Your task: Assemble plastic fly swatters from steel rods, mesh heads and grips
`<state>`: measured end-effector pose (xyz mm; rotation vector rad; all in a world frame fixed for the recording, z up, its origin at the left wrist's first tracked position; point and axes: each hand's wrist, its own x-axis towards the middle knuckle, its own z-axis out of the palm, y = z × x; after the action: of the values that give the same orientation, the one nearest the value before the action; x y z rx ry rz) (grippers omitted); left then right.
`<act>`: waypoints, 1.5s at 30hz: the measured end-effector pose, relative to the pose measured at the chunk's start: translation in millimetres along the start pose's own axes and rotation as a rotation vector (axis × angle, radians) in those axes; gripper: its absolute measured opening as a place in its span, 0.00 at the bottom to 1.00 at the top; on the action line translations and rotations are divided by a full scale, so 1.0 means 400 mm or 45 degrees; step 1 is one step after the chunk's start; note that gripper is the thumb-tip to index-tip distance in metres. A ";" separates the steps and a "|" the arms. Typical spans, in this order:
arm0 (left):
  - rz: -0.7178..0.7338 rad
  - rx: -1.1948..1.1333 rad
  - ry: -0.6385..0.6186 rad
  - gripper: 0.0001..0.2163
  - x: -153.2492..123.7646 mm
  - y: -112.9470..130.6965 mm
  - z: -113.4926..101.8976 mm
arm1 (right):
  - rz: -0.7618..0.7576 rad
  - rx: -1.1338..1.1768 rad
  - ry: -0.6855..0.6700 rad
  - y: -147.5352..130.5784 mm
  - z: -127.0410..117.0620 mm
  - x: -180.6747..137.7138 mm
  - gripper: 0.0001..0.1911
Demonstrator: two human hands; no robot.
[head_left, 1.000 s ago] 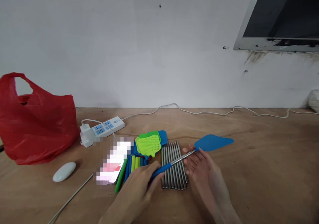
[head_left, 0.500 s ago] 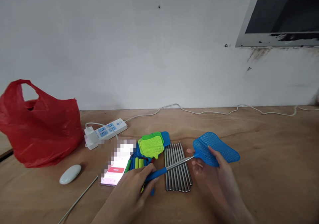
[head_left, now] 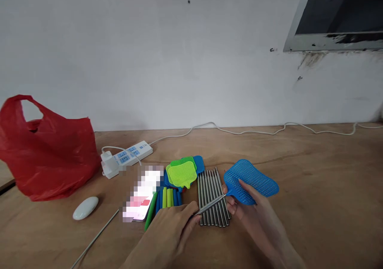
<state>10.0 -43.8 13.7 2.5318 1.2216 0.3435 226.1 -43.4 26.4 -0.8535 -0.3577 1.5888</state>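
Between my hands is a fly swatter with a blue mesh head and a metal rod, its head to the right. My left hand is closed around the lower end of the rod, covering the handle there. At the other end, my right hand grips the blue head near its neck, thumb on the mesh. Below the swatter lies a row of metal rods. Left of them are green, blue and yellow handle tubes, partly behind my left hand. Loose swatter heads in yellow-green, green and blue are stacked behind the tubes.
A lit phone lies left of the tubes. Farther left are a white mouse-shaped object, a red plastic bag and a power strip with a plugged-in charger. A white cord runs along the wall.
My left hand has slid right toward the rod, and the blue handle that showed is now covered. The swatter head and my right hand have shifted slightly left. More handle tubes show.
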 end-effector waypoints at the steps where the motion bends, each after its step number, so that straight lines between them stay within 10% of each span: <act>1: -0.005 0.017 -0.005 0.19 -0.002 0.000 -0.004 | 0.018 0.022 0.022 -0.002 0.003 -0.002 0.18; 15: 0.006 0.146 0.076 0.33 -0.025 0.013 -0.061 | -0.032 0.158 0.120 -0.087 -0.010 -0.015 0.06; 45: -0.256 -0.259 0.310 0.16 -0.042 -0.045 -0.089 | -0.320 -0.061 0.162 -0.139 -0.064 -0.007 0.14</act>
<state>-25.5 -40.4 38.5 2.2209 1.4343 0.7052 283.9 -39.9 46.6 -0.9048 -0.3970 1.2918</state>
